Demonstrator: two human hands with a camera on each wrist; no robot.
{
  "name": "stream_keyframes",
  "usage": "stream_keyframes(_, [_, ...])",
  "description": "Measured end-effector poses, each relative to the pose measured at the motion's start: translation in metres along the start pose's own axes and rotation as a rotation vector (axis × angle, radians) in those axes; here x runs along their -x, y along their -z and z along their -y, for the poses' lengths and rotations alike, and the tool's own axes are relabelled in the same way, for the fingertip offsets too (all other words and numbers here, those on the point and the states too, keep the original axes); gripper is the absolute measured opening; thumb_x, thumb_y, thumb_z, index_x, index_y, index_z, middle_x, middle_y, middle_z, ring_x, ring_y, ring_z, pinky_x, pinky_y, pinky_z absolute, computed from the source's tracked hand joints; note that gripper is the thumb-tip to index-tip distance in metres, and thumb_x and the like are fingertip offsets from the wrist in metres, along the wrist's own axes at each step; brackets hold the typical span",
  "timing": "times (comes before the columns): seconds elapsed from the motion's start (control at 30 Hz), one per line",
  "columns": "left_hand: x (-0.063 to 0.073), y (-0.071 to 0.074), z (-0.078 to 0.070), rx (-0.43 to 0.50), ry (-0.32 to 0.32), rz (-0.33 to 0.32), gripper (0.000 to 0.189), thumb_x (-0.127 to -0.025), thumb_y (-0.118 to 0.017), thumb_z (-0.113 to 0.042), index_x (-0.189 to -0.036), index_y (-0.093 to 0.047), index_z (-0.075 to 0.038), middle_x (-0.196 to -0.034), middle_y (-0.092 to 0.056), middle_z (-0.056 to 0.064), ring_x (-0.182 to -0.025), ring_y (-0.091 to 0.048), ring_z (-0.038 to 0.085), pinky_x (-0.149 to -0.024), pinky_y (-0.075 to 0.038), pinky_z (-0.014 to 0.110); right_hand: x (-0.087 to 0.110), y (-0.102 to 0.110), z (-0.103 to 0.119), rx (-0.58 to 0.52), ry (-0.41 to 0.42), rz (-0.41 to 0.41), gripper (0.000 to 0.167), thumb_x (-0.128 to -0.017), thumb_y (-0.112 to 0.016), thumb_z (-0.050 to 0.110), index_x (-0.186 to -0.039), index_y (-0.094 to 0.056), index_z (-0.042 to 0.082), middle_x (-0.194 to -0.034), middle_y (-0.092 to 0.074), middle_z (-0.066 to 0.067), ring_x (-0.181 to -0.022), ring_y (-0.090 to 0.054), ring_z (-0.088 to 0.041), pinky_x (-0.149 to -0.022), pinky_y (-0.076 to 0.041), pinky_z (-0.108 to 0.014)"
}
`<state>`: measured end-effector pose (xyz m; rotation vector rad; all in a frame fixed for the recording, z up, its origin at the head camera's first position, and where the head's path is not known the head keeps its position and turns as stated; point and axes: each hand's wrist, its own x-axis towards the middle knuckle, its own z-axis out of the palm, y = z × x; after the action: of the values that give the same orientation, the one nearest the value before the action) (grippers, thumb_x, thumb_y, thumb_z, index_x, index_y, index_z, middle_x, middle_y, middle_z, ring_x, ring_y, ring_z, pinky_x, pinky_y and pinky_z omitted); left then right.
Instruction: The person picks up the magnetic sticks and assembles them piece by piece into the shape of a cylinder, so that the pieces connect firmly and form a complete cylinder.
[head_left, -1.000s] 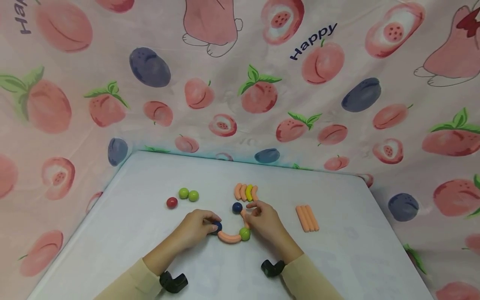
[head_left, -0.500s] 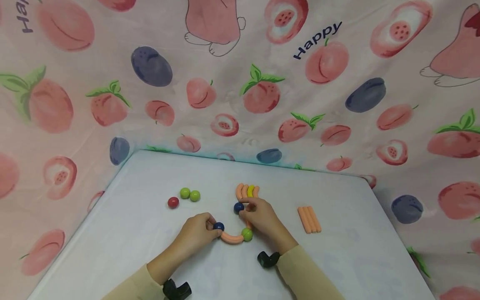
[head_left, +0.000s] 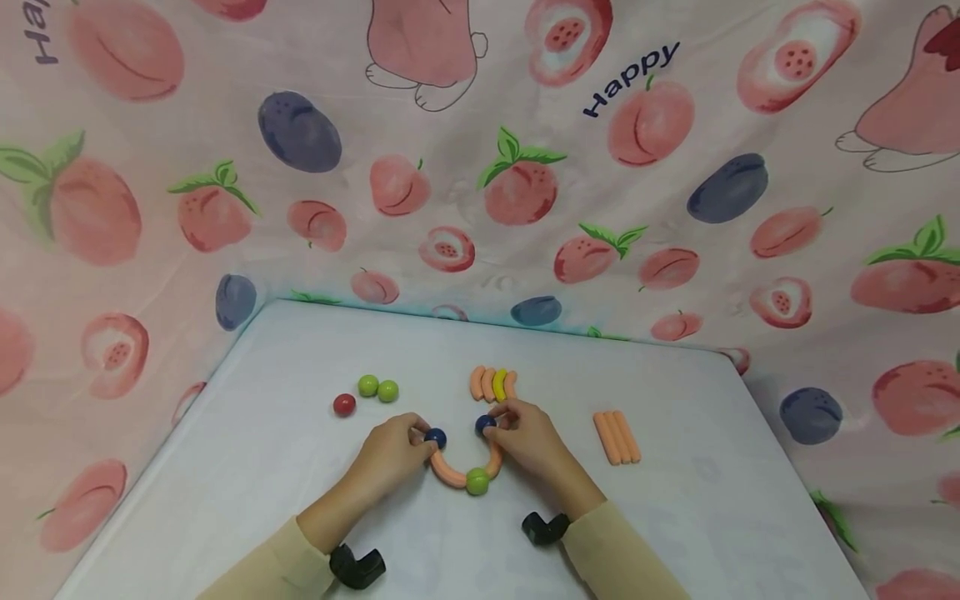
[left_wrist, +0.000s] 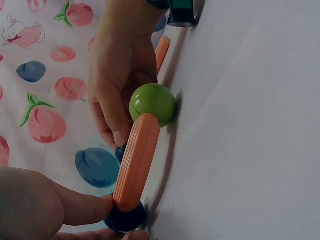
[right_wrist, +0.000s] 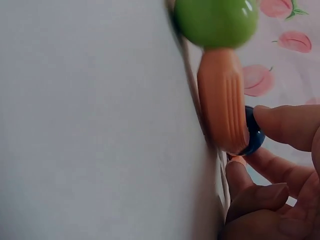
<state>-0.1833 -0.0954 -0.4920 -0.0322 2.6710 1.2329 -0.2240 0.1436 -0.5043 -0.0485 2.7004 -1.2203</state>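
Observation:
A U-shaped chain stands on the white table: a green ball (head_left: 477,481) at its bottom, a curved orange rod on the left (head_left: 447,471) and another curved rod on the right (head_left: 495,459), with a dark blue ball at each upper end. My left hand (head_left: 392,450) pinches the left blue ball (head_left: 436,438) between thumb and fingers. With thumb and fingers, my right hand (head_left: 534,437) holds the right blue ball (head_left: 485,426). In the right wrist view that blue ball (right_wrist: 255,135) sits against the rod's end, partly hidden behind it.
Beyond the right hand lie several short curved rods (head_left: 487,384), one of them yellow. Straight orange rods (head_left: 617,437) lie side by side at the right. Back left are two green balls (head_left: 368,385) and a red ball (head_left: 344,405). A fruit-print cloth (head_left: 450,200) hangs behind.
My right hand has moved from the right curved rod to the blue ball, and brought the ball against the rod's end. The left blue ball has shifted away from me, and the chain has turned.

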Motion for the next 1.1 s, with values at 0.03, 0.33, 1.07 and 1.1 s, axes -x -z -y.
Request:
stream_keyframes(0.03, [-0.001, 0.0, 0.0, 0.004, 0.002, 0.0, 0.025, -0.099, -0.077, -0.021, -0.12, -0.073, -0.007, -0.084, -0.065, 0.003, -0.074, -0.057, 0.018, -0.063, -0.046, 0.03, 0.001, 0.0, -0.001, 0.003, -0.002, 0.0, 0.023, -0.094, -0.082, 0.027, -0.114, -0.074, 0.018, -0.093, -0.062, -0.003, -0.084, -0.055, -0.021, -0.066, -0.044, -0.03])
stream_keyframes(0.33, [-0.008, -0.003, -0.002, 0.014, -0.016, -0.008, 0.033, -0.096, -0.08, -0.021, -0.123, -0.071, -0.005, -0.081, -0.062, 0.004, -0.068, -0.056, 0.017, -0.059, -0.044, 0.028, 0.011, 0.002, -0.007, 0.022, 0.014, 0.001, 0.02, -0.095, -0.081, 0.029, -0.11, -0.074, 0.017, -0.091, -0.065, -0.002, -0.081, -0.056, -0.019, -0.064, -0.045, -0.029])
stream_keyframes(1.07, [-0.023, -0.006, -0.006, -0.005, -0.03, 0.036, 0.032, -0.095, -0.082, -0.016, -0.125, -0.073, -0.013, -0.081, -0.062, 0.002, -0.062, -0.056, 0.016, -0.055, -0.043, 0.027, 0.038, 0.006, -0.004, 0.057, 0.014, 0.057, 0.021, -0.093, -0.082, 0.032, -0.103, -0.074, 0.015, -0.089, -0.068, 0.001, -0.082, -0.058, -0.018, -0.068, -0.048, -0.031])
stream_keyframes(1.1, [-0.023, -0.006, -0.006, -0.012, -0.034, 0.042, 0.031, -0.095, -0.082, -0.016, -0.125, -0.073, -0.014, -0.08, -0.062, 0.002, -0.061, -0.056, 0.017, -0.055, -0.043, 0.027, 0.038, 0.006, -0.004, 0.053, 0.017, 0.065, 0.021, -0.093, -0.082, 0.031, -0.103, -0.074, 0.015, -0.089, -0.068, 0.001, -0.082, -0.058, -0.018, -0.068, -0.048, -0.031])
